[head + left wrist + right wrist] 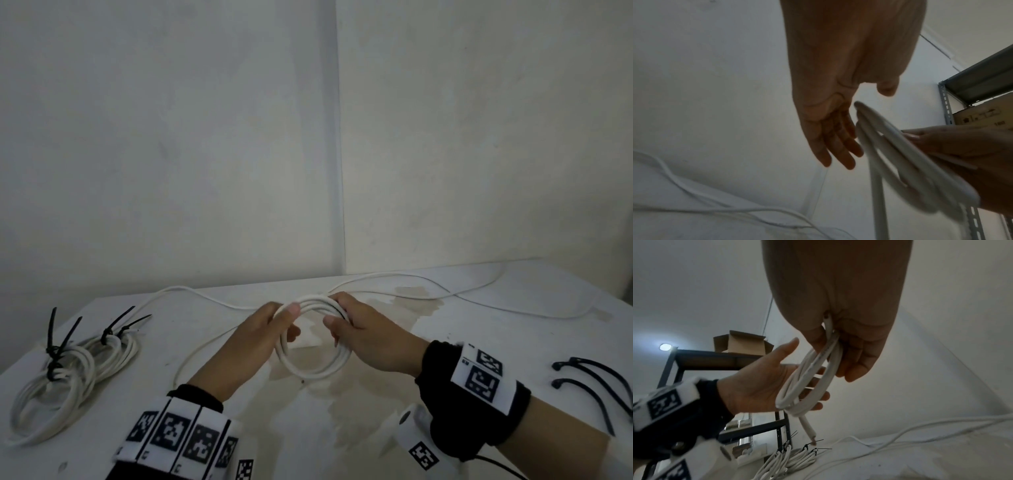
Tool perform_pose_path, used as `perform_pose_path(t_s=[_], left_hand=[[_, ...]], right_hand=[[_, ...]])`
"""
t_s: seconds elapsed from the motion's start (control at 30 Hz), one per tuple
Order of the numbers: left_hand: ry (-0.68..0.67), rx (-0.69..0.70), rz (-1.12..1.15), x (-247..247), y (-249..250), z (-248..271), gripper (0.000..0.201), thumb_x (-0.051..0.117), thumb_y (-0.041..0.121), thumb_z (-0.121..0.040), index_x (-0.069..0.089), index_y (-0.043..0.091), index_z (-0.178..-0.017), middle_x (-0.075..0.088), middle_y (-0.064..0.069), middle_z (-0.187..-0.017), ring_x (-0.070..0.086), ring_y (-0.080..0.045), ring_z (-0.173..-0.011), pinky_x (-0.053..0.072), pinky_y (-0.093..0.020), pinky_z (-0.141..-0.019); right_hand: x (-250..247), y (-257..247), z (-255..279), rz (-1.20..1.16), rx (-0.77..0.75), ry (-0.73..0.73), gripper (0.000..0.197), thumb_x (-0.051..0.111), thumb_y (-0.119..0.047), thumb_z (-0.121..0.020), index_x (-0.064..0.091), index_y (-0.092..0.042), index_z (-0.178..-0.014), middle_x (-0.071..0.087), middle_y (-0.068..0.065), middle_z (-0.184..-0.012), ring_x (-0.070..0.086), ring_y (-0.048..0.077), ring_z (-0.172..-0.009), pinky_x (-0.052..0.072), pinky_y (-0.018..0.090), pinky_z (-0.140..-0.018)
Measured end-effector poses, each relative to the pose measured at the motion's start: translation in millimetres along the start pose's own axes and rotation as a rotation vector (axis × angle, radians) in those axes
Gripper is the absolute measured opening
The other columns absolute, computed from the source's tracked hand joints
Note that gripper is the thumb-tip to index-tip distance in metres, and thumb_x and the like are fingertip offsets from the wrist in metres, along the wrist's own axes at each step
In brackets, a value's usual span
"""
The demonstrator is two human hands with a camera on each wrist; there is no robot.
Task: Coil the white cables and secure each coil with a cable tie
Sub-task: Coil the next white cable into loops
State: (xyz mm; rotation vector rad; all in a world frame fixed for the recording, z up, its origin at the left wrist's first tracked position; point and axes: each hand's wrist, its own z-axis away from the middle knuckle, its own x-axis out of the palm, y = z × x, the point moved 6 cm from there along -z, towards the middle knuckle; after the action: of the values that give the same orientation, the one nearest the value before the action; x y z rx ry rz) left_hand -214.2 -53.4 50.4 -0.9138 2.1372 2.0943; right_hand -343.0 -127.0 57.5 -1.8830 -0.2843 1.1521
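Note:
A white cable coil (315, 368) of several loops hangs between both hands above the middle of the white table (496, 329). My right hand (337, 325) grips the coil's right side, fingers curled round the strands (833, 352). My left hand (291, 322) is at the coil's left side, its thumb over the top strand. In the wrist views the left hand (764, 378) lies flat with straight fingers (846, 133) behind the coil (890, 146). The cable's cut end (809, 431) hangs below the coil. The loose cable (411, 294) trails across the table's back.
Tied white coils (68, 370) with black cable ties (56, 342) lie at the table's left. Loose black cable ties (589, 380) lie at the right edge. A wall stands close behind the table. A metal shelf (715, 356) holds a cardboard box (742, 342).

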Motion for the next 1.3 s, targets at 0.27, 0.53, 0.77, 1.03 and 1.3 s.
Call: perform_pose_path(t_s=[0.27, 0.53, 0.77, 1.03, 1.3], left_hand=[[0.127, -0.062, 0.298, 20, 13, 6, 0.046, 0.045, 0.045, -0.091, 0.043, 0.011, -0.059, 0.031, 0.007, -0.043, 0.029, -0.009, -0.038, 0.034, -0.024, -0.043], [0.321, -0.052, 0.471, 13, 12, 4, 0.043, 0.044, 0.040, -0.094, 0.041, 0.011, -0.061, 0.029, 0.008, -0.040, 0.028, -0.007, -0.036, 0.033, -0.020, -0.039], [0.080, -0.108, 0.469, 17, 5, 6, 0.045, 0.034, 0.026, -0.095, 0.059, 0.003, -0.065, 0.055, -0.009, -0.052, 0.056, -0.019, -0.047, 0.051, -0.036, -0.067], [-0.077, -0.097, 0.273, 38, 18, 11, 0.048, 0.038, 0.041, -0.095, 0.054, 0.009, -0.064, 0.029, 0.007, -0.045, 0.027, -0.007, -0.038, 0.032, -0.020, -0.042], [0.012, -0.076, 0.370, 34, 20, 11, 0.040, 0.041, 0.035, -0.095, 0.046, 0.010, -0.064, 0.032, 0.010, -0.041, 0.026, -0.005, -0.038, 0.026, -0.019, -0.040]], right_hand=[[-2, -16, 1, -0.059, -0.064, 0.000, 0.020, 0.041, -0.023, -0.098, 0.048, -0.009, -0.111, 0.048, -0.004, -0.077, 0.048, 0.011, -0.067, 0.040, 0.016, -0.060], [-2, -6, 4, -0.537, 0.040, 0.017, 0.026, 0.033, -0.025, -0.100, 0.052, -0.013, -0.086, 0.054, 0.001, -0.075, 0.056, 0.011, -0.068, 0.046, 0.021, -0.071], [-6, -8, 4, -0.428, -0.015, -0.010, 0.016, 0.038, -0.021, -0.099, 0.053, -0.018, -0.093, 0.041, -0.004, -0.071, 0.040, 0.005, -0.053, 0.037, 0.023, -0.059], [-3, -9, 11, -0.268, -0.026, -0.073, 0.014, 0.039, -0.016, -0.099, 0.052, -0.011, -0.102, 0.047, -0.001, -0.076, 0.039, 0.009, -0.060, 0.038, 0.022, -0.060], [-8, -3, 11, -0.475, 0.020, -0.040, 0.027, 0.035, -0.016, -0.100, 0.056, -0.003, -0.111, 0.050, -0.003, -0.072, 0.048, 0.004, -0.058, 0.039, 0.010, -0.056]])
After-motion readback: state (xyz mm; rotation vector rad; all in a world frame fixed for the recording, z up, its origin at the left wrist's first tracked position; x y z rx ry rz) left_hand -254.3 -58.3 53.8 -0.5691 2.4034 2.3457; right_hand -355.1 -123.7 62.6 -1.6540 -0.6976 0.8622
